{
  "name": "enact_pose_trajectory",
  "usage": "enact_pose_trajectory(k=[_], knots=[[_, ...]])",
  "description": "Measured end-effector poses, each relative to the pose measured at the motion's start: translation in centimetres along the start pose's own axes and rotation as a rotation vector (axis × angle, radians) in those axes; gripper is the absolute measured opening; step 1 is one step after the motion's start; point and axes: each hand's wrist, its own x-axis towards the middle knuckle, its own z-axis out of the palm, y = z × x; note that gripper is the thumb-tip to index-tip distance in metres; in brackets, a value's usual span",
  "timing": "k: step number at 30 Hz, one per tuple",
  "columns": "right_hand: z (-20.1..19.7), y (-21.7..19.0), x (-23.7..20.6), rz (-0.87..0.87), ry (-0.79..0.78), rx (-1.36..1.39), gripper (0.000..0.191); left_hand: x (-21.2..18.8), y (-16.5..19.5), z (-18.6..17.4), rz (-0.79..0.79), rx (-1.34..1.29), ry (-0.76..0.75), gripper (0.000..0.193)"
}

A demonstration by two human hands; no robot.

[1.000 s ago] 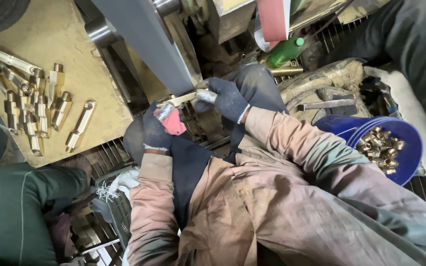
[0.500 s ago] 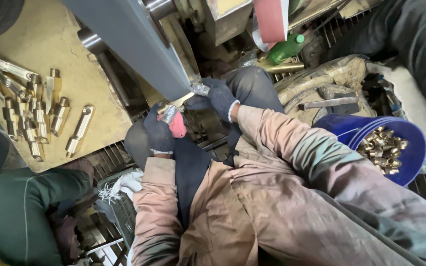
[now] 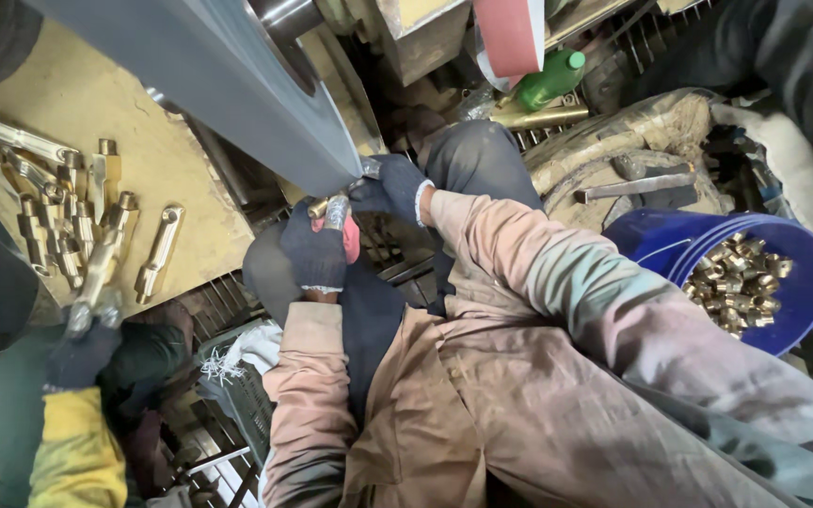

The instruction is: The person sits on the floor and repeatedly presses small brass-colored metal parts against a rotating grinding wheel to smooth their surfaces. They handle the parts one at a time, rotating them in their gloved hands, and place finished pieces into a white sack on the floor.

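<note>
We see both gloved hands raised to the lower edge of a wide grey sanding belt (image 3: 237, 85) that slants across the top of the view. The left hand (image 3: 315, 252), in a dark glove with a red patch, has its fingers curled tight around one end of a brass fitting (image 3: 329, 207), and the right hand (image 3: 390, 191) has its fingers closed on the other end, so the fitting sits between them, touching the belt's edge. To the left, on a yellowish board (image 3: 68, 103), lies a cluster of finished brass fittings (image 3: 68, 207); a co-worker's gloved hand (image 3: 82, 343) grips one of them at the board's near edge. To the right, a blue bucket (image 3: 806, 282) holds many small brass pieces (image 3: 736, 282). A green bottle (image 3: 549, 80) lies beyond the hands.
</note>
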Motion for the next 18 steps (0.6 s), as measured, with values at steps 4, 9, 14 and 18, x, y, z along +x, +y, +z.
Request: enact_pose_trajectory(k=[4,9,14,18], knots=[[0.0,-0.3,-0.4,0.000,-0.003,-0.010,0.018,0.0,0.7,0.3,-0.086,-0.016,0.023,0.019],[1.0,-1.9,-4.8,-0.121,-0.023,-0.127,0.017,-1.6,2.2,-1.2,-0.515,-0.615,-0.073,0.024],[1.7,-4.8,-13.5,-0.306,-0.076,-0.444,0.033,-4.3,4.7,-3.9,-0.494,-0.876,0.062,0.026],[2.7,-5.8,-19.2,-0.506,-0.090,-0.831,0.043,-5.2,6.7,-4.0,-0.338,-0.785,0.159,0.025]])
